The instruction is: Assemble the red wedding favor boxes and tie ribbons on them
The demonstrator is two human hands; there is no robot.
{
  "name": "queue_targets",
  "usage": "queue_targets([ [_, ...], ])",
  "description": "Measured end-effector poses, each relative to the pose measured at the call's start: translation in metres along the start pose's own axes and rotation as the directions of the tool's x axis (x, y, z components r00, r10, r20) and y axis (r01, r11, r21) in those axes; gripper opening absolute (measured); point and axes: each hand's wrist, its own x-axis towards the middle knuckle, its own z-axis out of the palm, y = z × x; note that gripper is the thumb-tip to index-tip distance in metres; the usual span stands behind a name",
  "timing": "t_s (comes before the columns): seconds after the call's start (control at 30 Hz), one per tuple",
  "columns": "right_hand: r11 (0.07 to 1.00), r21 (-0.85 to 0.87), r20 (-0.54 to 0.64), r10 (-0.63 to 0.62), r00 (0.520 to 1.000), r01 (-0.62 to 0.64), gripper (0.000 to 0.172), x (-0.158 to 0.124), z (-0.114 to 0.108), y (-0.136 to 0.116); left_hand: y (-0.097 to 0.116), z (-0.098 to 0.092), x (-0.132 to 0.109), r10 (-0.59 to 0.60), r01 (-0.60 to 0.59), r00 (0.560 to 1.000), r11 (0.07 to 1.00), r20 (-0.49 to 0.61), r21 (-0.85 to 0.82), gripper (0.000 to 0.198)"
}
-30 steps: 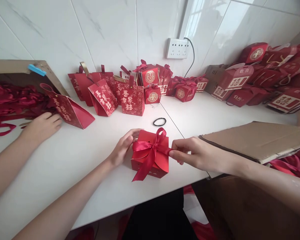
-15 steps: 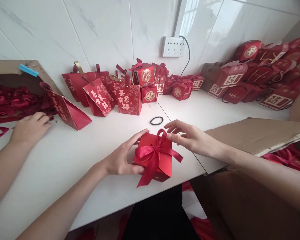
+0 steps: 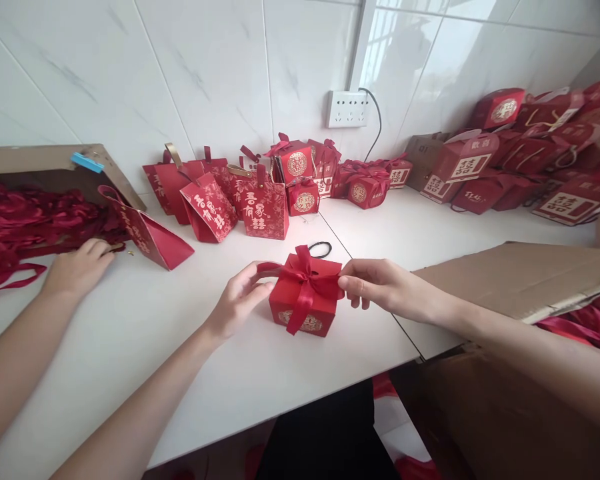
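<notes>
A small red gift box (image 3: pixel 314 307) with a gold emblem on its front stands on the white table (image 3: pixel 145 333) near the front edge. A red satin ribbon bow (image 3: pixel 304 275) is tied on top of it. My left hand (image 3: pixel 240 297) pinches the bow's left loop. My right hand (image 3: pixel 373 283) pinches the bow's right loop at the box's right corner. Both hands are closed on the ribbon.
Another person's hand (image 3: pixel 77 267) rests at the left beside a cardboard box of red ribbons (image 3: pixel 25 213). Red paper gift bags (image 3: pixel 260 203) and boxes (image 3: pixel 475 167) line the tiled wall. A black hair tie (image 3: pixel 321 249) lies behind the gift box. An open carton flap (image 3: pixel 515 277) lies at the right.
The box has been turned so its front emblem faces me. My right hand went from open above the bow to pinching its right loop; my left moved from the box's side to the left loop.
</notes>
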Motion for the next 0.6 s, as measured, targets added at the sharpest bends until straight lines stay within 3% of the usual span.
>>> queue_targets([
  [0.07, 0.999, -0.026, -0.002, -0.021, 1.0, 0.021, 0.042, 0.0, 0.001, 0.001, 0.002, 0.003, -0.003, 0.037, -0.036, 0.999, 0.999, -0.008, 0.04, 0.03],
  [0.13, 0.979, -0.176, -0.124, -0.127, 0.984, 0.104, 0.046, -0.002, 0.004, 0.001, 0.004, 0.006, -0.005, 0.135, -0.116, 0.986, 0.977, -0.097, 0.179, 0.024],
  [0.2, 0.869, -0.43, -0.25, -0.376, 0.892, 0.246, 0.052, -0.006, 0.012, 0.0, 0.005, 0.01, -0.008, 0.334, -0.242, 0.927, 0.881, -0.171, 0.406, 0.013],
  [0.27, 0.662, -0.645, -0.193, -0.625, 0.756, 0.382, 0.058, -0.01, 0.021, -0.002, 0.006, 0.015, -0.012, 0.545, -0.392, 0.833, 0.704, -0.096, 0.592, 0.007],
  [0.33, 0.476, -0.73, -0.026, -0.736, 0.677, 0.489, 0.06, -0.013, 0.032, -0.003, 0.006, 0.021, -0.015, 0.668, -0.54, 0.741, 0.528, 0.073, 0.655, 0.009],
  [0.4, 0.375, -0.758, 0.094, -0.747, 0.658, 0.534, 0.063, -0.013, 0.041, -0.002, 0.005, 0.027, -0.018, 0.714, -0.636, 0.67, 0.409, 0.204, 0.654, 0.01],
  [0.47, 0.326, -0.785, 0.136, -0.739, 0.66, 0.527, 0.058, -0.011, 0.047, 0.001, 0.004, 0.031, -0.02, 0.729, -0.687, 0.626, 0.348, 0.277, 0.638, 0.01],
  [0.6, 0.27, -0.842, 0.1, -0.773, 0.627, 0.467, 0.035, -0.006, 0.048, 0.004, 0.005, 0.027, -0.024, 0.733, -0.737, 0.602, 0.359, 0.317, 0.572, 0.008],
])
